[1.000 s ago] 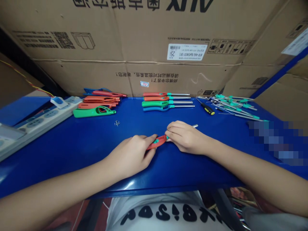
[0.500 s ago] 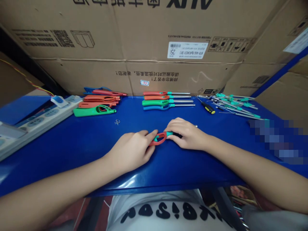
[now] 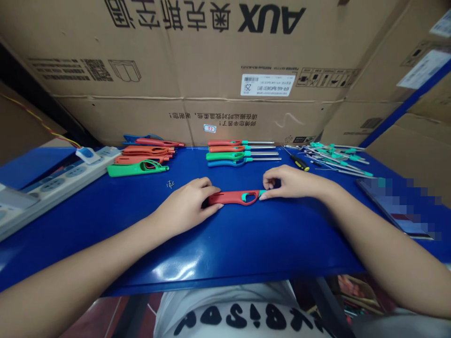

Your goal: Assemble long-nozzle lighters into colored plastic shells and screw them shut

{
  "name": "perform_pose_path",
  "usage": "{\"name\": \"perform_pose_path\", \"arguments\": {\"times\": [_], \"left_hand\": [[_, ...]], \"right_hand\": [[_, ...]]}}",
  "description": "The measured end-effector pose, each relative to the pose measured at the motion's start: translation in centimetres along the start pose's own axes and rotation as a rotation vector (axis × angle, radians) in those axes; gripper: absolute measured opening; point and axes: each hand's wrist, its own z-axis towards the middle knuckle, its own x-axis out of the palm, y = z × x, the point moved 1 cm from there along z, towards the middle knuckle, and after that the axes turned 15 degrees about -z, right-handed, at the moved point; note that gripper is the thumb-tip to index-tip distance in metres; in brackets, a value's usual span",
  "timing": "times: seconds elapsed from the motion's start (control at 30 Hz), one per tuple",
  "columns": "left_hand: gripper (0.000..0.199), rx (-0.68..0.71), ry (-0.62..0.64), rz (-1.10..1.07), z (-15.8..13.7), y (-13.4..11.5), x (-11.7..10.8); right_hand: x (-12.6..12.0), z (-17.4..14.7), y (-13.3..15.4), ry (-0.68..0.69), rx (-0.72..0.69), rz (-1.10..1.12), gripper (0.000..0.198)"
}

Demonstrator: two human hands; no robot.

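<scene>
A red gas lighter [image 3: 232,198] with a teal trigger and teal collar lies across the blue table in front of me. Around the closed end of its handle, my left hand [image 3: 185,204] is shut, thumb in front and fingers behind. My right hand [image 3: 294,182] is closed at the other end, with the thumb at the teal collar [image 3: 261,193] and the fingers curled. The lighter's metal tube is hidden by that hand. Behind, several assembled lighters [image 3: 225,156] in red, orange, green and blue lie in a row with their metal tubes to the right.
Red, orange, green and blue lighter shells [image 3: 139,170] are piled at back left, with small screws [image 3: 170,184] nearby. A power strip [image 3: 63,171] stands left. At back right lie a screwdriver [image 3: 299,162], teal-collared tubes with wires [image 3: 338,155] and a phone [image 3: 391,206]. Cardboard [image 3: 204,80] walls the back.
The lighter has shifted slightly right, and more of its red handle shows. My left hand has slid back to the handle's end. The camera view has tilted up a little.
</scene>
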Motion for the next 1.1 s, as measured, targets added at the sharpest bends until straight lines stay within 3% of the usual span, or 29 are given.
{"name": "perform_pose_path", "arguments": {"times": [0.07,0.2,0.27,0.33,0.4,0.47,0.5,0.57,0.67,0.7,0.77,0.9,0.97,1.1], "left_hand": [[0.034,0.014,0.01,-0.051,-0.1,-0.2,0.1],[0.031,0.038,-0.011,-0.086,-0.3,-0.5,0.4],[0.032,0.056,-0.023,-0.07,-0.4,-0.5,0.6],[0.033,0.071,-0.028,-0.053,-0.4,-0.4,0.8],[0.033,0.086,-0.027,-0.043,-0.5,-0.3,1.0],[0.032,0.102,-0.027,-0.038,-0.4,-0.4,1.2],[0.031,0.111,-0.028,-0.035,-0.4,-0.4,1.3],[0.031,0.122,-0.029,-0.022,-0.5,-0.7,1.4],[0.03,0.116,-0.005,0.004,-0.6,-1.2,1.4],[0.03,0.112,0.003,0.015,-0.6,-1.4,1.3],[0.029,0.111,0.008,0.039,-0.8,-1.7,1.2],[0.028,0.131,-0.005,0.078,-1.0,-1.8,1.3],[0.027,0.146,-0.01,0.071,-1.0,-1.7,1.4],[0.027,0.171,-0.023,0.035,-1.0,-1.5,1.6]], "right_hand": [[-0.7,-0.4,-1.4,-0.054,0.121,-0.092,0.038],[-1.2,-1.3,-4.1,-0.19,0.632,-0.528,0.025],[-0.8,-1.6,-5.2,-0.102,0.838,-0.573,0.036],[-0.3,-1.7,-6.1,0.019,0.894,-0.513,0.042],[0.0,-1.6,-6.7,0.073,0.861,-0.461,0.039],[-0.4,-1.5,-6.7,-0.028,0.857,-0.441,0.035],[-0.9,-1.5,-6.4,-0.148,0.853,-0.436,0.032],[-2.1,-1.2,-5.1,-0.518,0.779,-0.412,0.019],[-3.1,-0.4,-1.3,-1.055,0.498,-0.209,0.012],[-3.0,0.1,0.3,-1.096,0.381,-0.067,0.013],[-2.0,1.4,3.4,-1.015,0.25,0.274,0.018],[1.2,4.6,8.3,-0.601,0.114,0.643,0.031],[2.4,6.1,9.5,-0.536,0.061,0.711,0.029],[3.3,8.4,10.4,-0.562,-0.025,0.708,0.023]]}}
